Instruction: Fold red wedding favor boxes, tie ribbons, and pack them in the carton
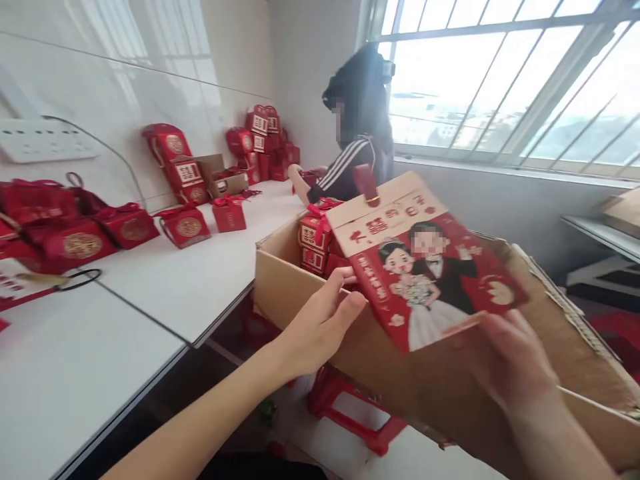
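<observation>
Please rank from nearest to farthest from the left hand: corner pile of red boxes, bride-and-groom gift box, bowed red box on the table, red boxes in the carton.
1. Bride-and-groom gift box: at the left hand, touching its fingers.
2. Red boxes: just behind, in the carton.
3. Bowed red box: left, on the table.
4. Corner pile of red boxes: far back.

White tables (200, 280) along a white wall (100, 87), bright barred window (500, 80)
</observation>
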### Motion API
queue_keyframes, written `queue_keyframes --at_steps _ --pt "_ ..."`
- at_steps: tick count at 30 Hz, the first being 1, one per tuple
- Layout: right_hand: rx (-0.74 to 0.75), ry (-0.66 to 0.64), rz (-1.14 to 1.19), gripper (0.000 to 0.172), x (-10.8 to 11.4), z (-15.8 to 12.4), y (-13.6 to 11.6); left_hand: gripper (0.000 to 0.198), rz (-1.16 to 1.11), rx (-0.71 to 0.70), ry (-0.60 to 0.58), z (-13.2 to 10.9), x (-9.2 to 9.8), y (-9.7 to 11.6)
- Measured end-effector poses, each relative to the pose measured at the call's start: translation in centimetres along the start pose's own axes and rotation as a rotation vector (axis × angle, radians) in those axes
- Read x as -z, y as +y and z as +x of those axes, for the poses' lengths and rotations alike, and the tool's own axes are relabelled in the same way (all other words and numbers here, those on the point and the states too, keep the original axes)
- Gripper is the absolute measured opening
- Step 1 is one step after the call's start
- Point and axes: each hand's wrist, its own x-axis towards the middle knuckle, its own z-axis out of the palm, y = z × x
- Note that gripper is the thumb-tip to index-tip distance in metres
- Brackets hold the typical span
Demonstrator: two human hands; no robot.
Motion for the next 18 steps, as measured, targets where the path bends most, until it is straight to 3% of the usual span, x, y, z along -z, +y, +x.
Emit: queue_keyframes --at_steps 3,4,7,10,13,16,18 --pt "0.051 0.193 -0.209 0.034 5.0 1.9 -2.7 0.043 0.479 -0.22 -0.037 2.5 0.2 -2.1" --pt "0.058 0.203 -0.312 0.039 6.2 2.8 -3.5 0.037 0.637 -0.3 -0.03 3.0 0.4 -3.1" --pt "0.001 0.061 -0.567 0.062 8.5 5.2 -4.6 0.028 0.93 -0.577 0.033 3.4 1.0 -6.1" --pt "-0.043 -0.086 -0.701 0.067 9.5 6.4 -2.7 0.027 0.98 -0.799 0.192 3.7 0.8 -8.1" --pt "0.085 -0.199 -0.909 0.058 9.7 6.2 -0.1 0.03 0.978 -0.92 0.329 4.1 0.4 -9.1" --pt "0.252 -0.318 -1.064 0.055 9.5 5.8 0.6 0.033 1.013 -0.908 0.359 4.1 0.4 -9.4" --pt "0.272 -0.401 -1.09 0.054 9.4 5.7 0.2 0.034 1.033 -0.876 0.326 3.8 0.6 -9.2"
